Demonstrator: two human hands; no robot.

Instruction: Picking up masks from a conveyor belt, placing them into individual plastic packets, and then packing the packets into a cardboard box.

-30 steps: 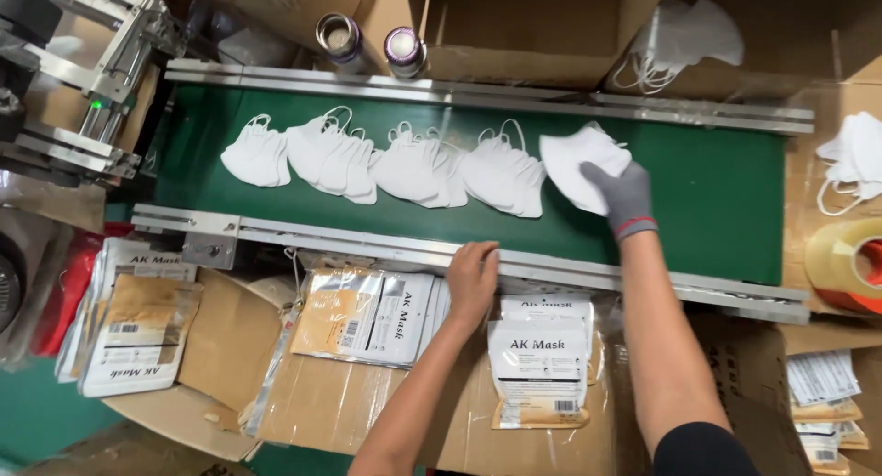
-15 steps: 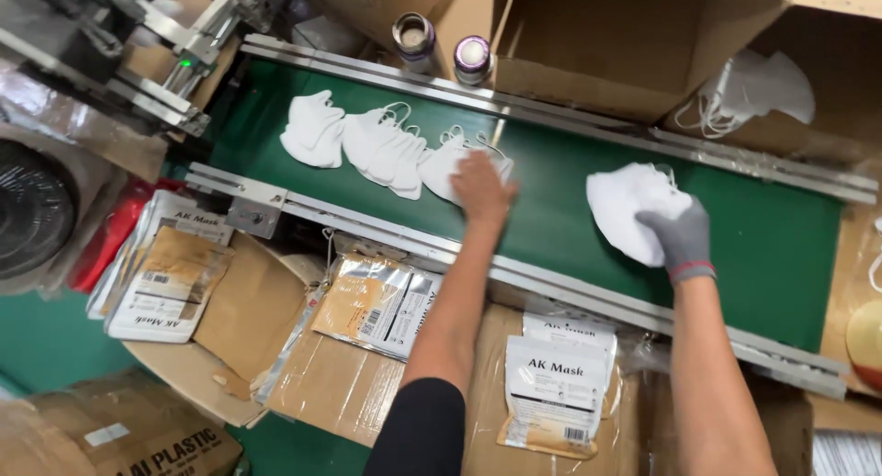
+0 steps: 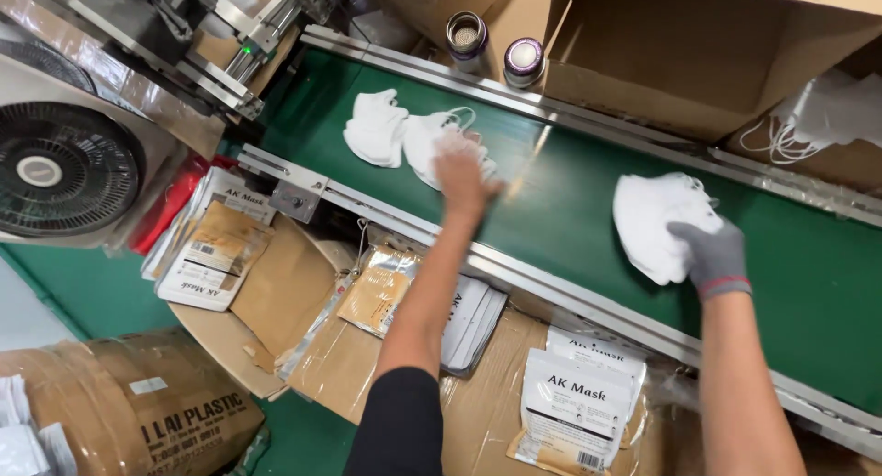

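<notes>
Here, bare left hand (image 3: 462,175) flat on white masks (image 3: 432,145), gloved right hand (image 3: 709,253) gripping a mask stack (image 3: 654,221) (more in box (image 3: 831,108))

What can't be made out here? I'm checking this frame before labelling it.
Head view:
- Left hand: motion-blurred; it covers part of a white mask.
- Right hand: gloved, hiding part of the mask stack; count unclear.
- Conveyor belt: cut off at the right edge.
</notes>
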